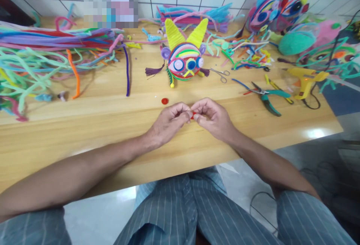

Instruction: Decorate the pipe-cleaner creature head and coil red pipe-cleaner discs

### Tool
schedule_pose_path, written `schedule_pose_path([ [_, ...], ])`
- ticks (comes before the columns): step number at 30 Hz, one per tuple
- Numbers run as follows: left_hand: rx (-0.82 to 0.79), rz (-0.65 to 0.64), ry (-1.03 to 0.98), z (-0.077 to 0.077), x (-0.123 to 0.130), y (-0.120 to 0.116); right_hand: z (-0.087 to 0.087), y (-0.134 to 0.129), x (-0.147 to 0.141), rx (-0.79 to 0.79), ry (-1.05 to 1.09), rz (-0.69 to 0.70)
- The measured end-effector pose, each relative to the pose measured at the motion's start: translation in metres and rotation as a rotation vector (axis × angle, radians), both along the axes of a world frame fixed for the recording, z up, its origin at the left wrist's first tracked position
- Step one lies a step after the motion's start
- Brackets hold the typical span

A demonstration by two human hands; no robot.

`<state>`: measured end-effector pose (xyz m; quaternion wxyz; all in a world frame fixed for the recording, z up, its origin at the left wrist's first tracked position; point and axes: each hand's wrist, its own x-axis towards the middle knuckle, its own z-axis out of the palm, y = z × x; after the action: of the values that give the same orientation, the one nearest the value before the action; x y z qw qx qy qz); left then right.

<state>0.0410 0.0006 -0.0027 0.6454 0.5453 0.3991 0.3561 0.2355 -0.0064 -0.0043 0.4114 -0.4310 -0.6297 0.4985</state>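
Note:
Above the near part of the table, my left hand [176, 119] and my right hand [212, 117] meet fingertip to fingertip. Both pinch a small red piece of pipe cleaner [193, 115], mostly covered by the fingers. A red coiled disc [165, 101] lies on the wood just beyond my left hand. Farther back stands a colourful animal-face figure [184, 63] with yellow ears, round blue-and-white eyes and purple tassels. Small scissors [222, 74] rest at its right side.
Bundled pipe cleaners [56, 40] and a loose green heap [33, 68] cover the left. On the right lie pliers [267, 96], a yellow cutter knife [278, 89] and a yellow glue gun [305, 81] with its cord. Finished figures [263, 14] stand at the back right.

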Motion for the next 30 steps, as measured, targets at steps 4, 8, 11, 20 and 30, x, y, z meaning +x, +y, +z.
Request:
schedule_pose_path([
  [4,-0.065,0.003,-0.054,-0.002,0.000,0.000,0.001,0.005,0.002,-0.072,0.072,-0.005],
  [8,-0.062,-0.023,-0.061,-0.002,0.000,0.001,-0.002,0.011,0.005,-0.153,0.140,-0.060],
  [11,-0.009,-0.055,-0.055,-0.003,-0.002,0.002,-0.003,0.013,0.005,-0.184,0.155,-0.077],
  [20,0.058,-0.055,-0.059,-0.003,-0.003,0.003,0.003,0.011,0.004,-0.130,0.099,-0.044],
  [30,0.023,0.014,-0.013,-0.002,-0.002,0.001,-0.005,0.009,0.004,-0.066,0.047,-0.056],
])
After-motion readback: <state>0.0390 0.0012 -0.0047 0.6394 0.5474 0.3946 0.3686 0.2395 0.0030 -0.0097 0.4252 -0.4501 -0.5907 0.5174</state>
